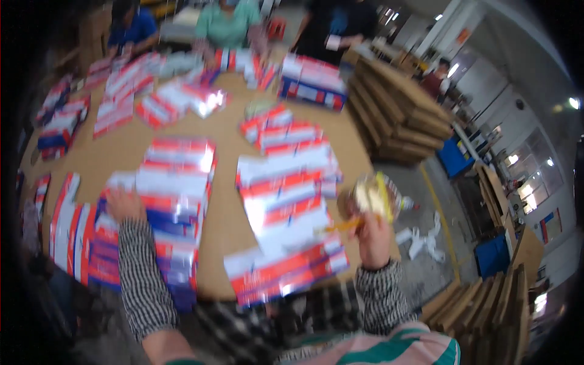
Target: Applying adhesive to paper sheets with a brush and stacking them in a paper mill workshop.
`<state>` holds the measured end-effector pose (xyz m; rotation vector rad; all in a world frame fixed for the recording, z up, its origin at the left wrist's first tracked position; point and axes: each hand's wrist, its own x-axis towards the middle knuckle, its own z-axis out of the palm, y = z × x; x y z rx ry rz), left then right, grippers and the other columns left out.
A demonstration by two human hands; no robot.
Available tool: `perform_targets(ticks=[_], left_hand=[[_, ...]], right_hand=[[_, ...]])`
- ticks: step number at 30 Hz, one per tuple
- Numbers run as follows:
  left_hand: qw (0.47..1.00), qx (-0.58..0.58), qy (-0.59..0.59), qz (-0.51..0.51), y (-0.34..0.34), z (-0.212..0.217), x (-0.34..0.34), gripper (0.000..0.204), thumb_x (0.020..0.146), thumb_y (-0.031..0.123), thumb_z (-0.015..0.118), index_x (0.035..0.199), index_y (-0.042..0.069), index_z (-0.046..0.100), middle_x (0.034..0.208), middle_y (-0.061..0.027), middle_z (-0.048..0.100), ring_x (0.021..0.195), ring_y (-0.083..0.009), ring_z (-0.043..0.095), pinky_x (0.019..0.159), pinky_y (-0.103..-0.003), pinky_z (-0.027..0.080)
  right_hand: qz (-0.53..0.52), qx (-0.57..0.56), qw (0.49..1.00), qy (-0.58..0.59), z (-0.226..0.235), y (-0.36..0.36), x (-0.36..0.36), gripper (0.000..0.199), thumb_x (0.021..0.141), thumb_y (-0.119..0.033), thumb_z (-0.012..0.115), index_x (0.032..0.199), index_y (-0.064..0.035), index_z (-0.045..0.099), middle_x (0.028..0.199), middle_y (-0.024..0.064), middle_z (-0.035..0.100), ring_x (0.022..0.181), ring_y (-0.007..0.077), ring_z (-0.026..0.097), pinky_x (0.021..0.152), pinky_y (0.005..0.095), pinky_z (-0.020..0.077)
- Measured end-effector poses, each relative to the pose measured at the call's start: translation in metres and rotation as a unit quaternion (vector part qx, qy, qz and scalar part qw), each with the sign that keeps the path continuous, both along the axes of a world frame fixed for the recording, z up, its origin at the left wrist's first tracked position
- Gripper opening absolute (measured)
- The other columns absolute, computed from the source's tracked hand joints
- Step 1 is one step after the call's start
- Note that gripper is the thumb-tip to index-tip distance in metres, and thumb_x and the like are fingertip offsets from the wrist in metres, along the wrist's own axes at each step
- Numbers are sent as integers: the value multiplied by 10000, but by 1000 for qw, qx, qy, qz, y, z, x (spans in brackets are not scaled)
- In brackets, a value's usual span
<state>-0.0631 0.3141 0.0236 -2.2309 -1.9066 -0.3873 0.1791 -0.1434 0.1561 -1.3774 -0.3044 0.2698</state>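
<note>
We are standing at a wide brown cardboard-covered counter point(228, 225) in a bright workshop, with stacks of flat brown cardboard sheets point(395, 115) piled at two o'clock and more at five o'clock, and a grey floor running past the counter's right edge. Three other people are working at the far side, around twelve o'clock.

Glossy red, white and blue flat packets are covering most of the counter. Our left hand point(125, 204), at nine o'clock, is lying palm down with fingers spread flat on the nearest pile of red, white and blue packets point(164, 207); it is pressing on the pile and gripping nothing that we can make out. The checked sleeve is running back from it toward the lower edge.

Our right hand point(372, 238), at four o'clock, is curled shut around a roll of clear packing tape in a yellow holder point(371, 198), raising it just beyond the counter's right edge. The roll is blurred, so we cannot tell how the fingers are sitting on it. A yellow strip is sticking out to the left below the roll.

Between the hands, a second spread of red and white packets point(286, 201) is lying at the middle, and one long packet point(286, 274) is resting at six o'clock near the counter's front edge.
</note>
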Motion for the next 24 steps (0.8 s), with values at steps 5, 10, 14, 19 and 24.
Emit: perform_targets(ticks=[5, 10, 14, 19, 24], left_hand=[[871, 9, -284, -401, -113, 59, 27, 411, 788, 252, 585, 1092, -18, 522, 1054, -215, 555, 979, -366, 519, 846, -387, 422], [780, -294, -142, -534, -244, 41, 33, 498, 742, 203, 637, 1167, 3, 472, 1073, -198, 527, 984, -363, 518, 858, -390, 425], [798, -343, -103, -486, -255, 33, 45, 764, 676, 175, 686, 1312, 37, 284, 1200, -180, 405, 1037, -353, 488, 877, -389, 430], [798, -359, -128, -467, -257, 19, 57, 589, 629, 111, 688, 1170, 116, 455, 1157, -181, 375, 1069, -380, 447, 866, -435, 433], [809, -365, -108, -448, -268, 13, 55, 537, 622, 142, 705, 1093, 38, 469, 1085, -185, 451, 1039, -358, 480, 853, -414, 438]], right_hand=[[49, 38, 998, -6, 5, 6, -6, 177, 896, -182, 488, 914, -6, 506, 754, 91, 569, 577, 139, 554, 511, 256, 447], [84, -36, 991, 96, -38, 29, -3, 212, 894, -211, 501, 860, -3, 493, 711, 101, 564, 555, 153, 558, 511, 264, 450], [111, -12, 985, 130, -56, 44, -14, 218, 894, -221, 501, 856, -6, 499, 698, 91, 575, 537, 157, 565, 488, 261, 456], [89, -61, 993, 50, -57, 33, -21, 233, 896, -268, 482, 822, -50, 514, 628, 36, 542, 507, 120, 518, 481, 242, 425], [56, -41, 985, 157, -105, 34, -21, 231, 868, -248, 537, 826, -21, 526, 668, 53, 549, 510, 127, 542, 462, 243, 434]])
